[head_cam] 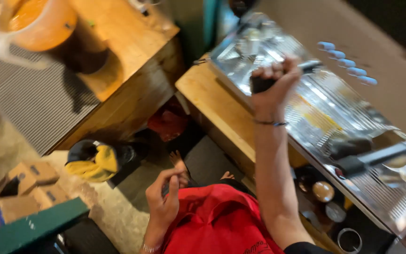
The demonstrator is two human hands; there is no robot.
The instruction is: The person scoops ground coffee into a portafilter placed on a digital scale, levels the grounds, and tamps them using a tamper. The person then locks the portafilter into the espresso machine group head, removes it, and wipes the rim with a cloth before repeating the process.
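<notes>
1. The right hand (272,80) is raised toward one o'clock and curled into a fist round one black handle (262,83), whose lighter far end sticks out past the fingers above the machine.
2. One steel espresso machine (325,117) runs from twelve o'clock down to four o'clock; a second dark handle (377,157) juts from it at three o'clock.
3. Five pale blue buttons (347,62) sit in a slanting row at about one o'clock, just beyond the machine.
4. The left hand (163,200) hangs low at six o'clock, fingers bent inward and thumb up, against the red cloth (212,221); whether it pinches anything I cannot tell.
5. One bracelet (269,123) rings the right wrist, and one more (149,247) rings the left.
6. One wooden counter (212,108) lies under the machine, with one wooden table (123,47) at eleven o'clock.
7. One orange jug (34,23) with a white handle stands on that table.
8. About three cardboard boxes (29,183) are stacked at eight o'clock, near one yellow and black bundle (97,162).
</notes>
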